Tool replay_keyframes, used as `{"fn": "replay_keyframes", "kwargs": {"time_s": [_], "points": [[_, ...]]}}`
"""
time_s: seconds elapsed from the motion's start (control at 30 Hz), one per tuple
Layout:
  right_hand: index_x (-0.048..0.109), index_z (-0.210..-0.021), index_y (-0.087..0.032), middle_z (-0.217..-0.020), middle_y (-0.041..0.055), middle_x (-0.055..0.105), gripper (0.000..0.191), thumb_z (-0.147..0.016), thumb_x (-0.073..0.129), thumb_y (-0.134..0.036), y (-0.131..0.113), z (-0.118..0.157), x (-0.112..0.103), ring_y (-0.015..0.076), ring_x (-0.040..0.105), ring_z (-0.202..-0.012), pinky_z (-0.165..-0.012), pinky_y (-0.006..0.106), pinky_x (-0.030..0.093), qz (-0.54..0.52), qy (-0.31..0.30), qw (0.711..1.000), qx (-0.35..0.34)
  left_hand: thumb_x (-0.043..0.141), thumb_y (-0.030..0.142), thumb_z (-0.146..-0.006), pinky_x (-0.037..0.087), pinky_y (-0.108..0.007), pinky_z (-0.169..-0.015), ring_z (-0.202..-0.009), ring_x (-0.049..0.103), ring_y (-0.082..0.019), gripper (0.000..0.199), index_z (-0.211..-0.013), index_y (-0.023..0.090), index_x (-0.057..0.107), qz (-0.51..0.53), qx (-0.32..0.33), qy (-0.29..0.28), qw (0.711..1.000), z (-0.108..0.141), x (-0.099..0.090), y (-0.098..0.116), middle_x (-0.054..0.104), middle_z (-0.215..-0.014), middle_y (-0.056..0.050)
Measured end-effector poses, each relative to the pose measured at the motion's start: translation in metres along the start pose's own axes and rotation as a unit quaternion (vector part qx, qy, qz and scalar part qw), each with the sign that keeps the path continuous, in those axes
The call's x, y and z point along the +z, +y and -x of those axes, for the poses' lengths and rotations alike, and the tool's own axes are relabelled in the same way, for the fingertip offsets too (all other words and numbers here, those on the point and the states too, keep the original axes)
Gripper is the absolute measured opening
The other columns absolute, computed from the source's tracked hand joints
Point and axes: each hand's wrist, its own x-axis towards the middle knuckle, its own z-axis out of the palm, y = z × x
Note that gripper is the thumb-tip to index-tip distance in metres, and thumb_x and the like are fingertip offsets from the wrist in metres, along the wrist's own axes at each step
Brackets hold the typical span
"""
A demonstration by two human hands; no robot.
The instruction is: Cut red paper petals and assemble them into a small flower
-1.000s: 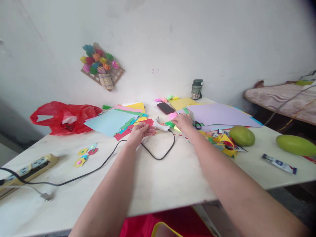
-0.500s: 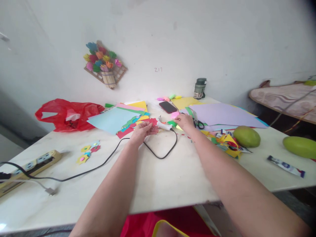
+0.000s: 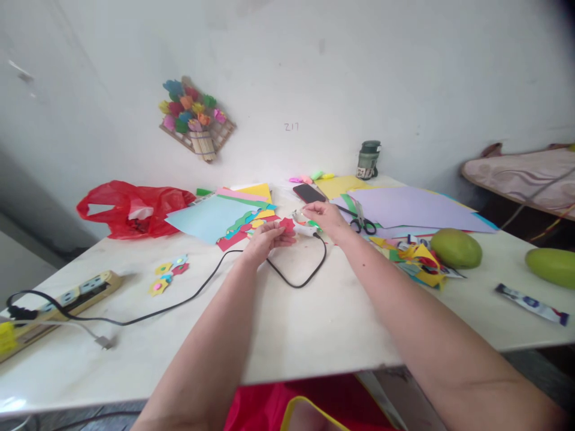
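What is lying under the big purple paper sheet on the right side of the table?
Under the purple sheet, coloured edges show: blue at its right corner, yellow toward the back. The scissors lie at its left edge. How many sheets it covers is hidden.

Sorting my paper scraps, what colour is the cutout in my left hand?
Red; the paper cutout in the left hand shows best in the head view.

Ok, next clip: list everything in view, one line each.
table: one, white, fills the foreground
paper sheets: many, mixed colours, table's far side
glue gun: one, white, between the hands, black cord
scissors: one, dark handles, on lilac sheet
phone: one, dark, far edge
mangoes: two, green, right
plastic bag: one, red, left
power strip: one, yellowish, near left
paper flowers: several, small, left
wall decoration: one, multicoloured
left hand: holds red cutout
right hand: at the glue gun
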Motion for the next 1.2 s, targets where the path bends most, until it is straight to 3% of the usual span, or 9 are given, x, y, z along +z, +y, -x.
{"fn": "replay_keyframes", "kwargs": {"time_s": [0.27,0.77,1.03,1.2], "points": [[0.067,-0.063,-0.019,-0.080,0.0048,0.069,0.008,-0.070,0.067,-0.023,-0.006,0.006,0.015,0.0194,0.062,-0.082,-0.074,0.033,0.046,0.090,-0.033,0.993,-0.071,0.071,0.025,-0.073,0.057,-0.031,-0.068,-0.068,0.071,-0.020,0.019,-0.080,0.010,0.062,-0.005,-0.005,-0.007,1.000,0.002,0.004,0.001,0.073,-0.082,-0.012],[0.065,-0.058,-0.020,-0.084,0.0048,0.068,0.015,-0.065,0.075,-0.029,0.002,0.006,0.020,0.0193,0.062,-0.081,-0.078,0.036,0.048,0.069,-0.016,0.994,-0.083,0.069,0.021,-0.072,0.056,-0.030,-0.068,-0.066,0.071,-0.020,0.016,-0.077,0.010,0.060,0.005,-0.006,-0.023,1.000,0.002,0.008,0.002,0.072,-0.079,-0.012],[0.067,-0.058,-0.021,-0.084,0.0055,0.067,0.012,-0.069,0.072,-0.021,0.005,0.002,0.022,0.0201,0.062,-0.083,-0.079,0.036,0.048,0.120,0.002,0.981,-0.150,0.069,0.023,-0.072,0.057,-0.029,-0.067,-0.067,0.071,-0.020,0.017,-0.079,0.011,0.060,0.018,-0.006,-0.027,0.999,0.000,0.006,0.000,0.073,-0.079,-0.012],[0.070,-0.060,-0.023,-0.087,0.0057,0.068,0.012,-0.071,0.071,-0.019,-0.002,0.006,0.020,0.0225,0.060,-0.090,-0.084,0.038,0.046,0.170,0.008,0.973,-0.154,0.070,0.024,-0.072,0.056,-0.032,-0.071,-0.071,0.072,-0.022,0.019,-0.082,0.011,0.060,0.014,-0.003,-0.023,1.000,0.001,0.005,-0.001,0.073,-0.081,-0.013]]}}
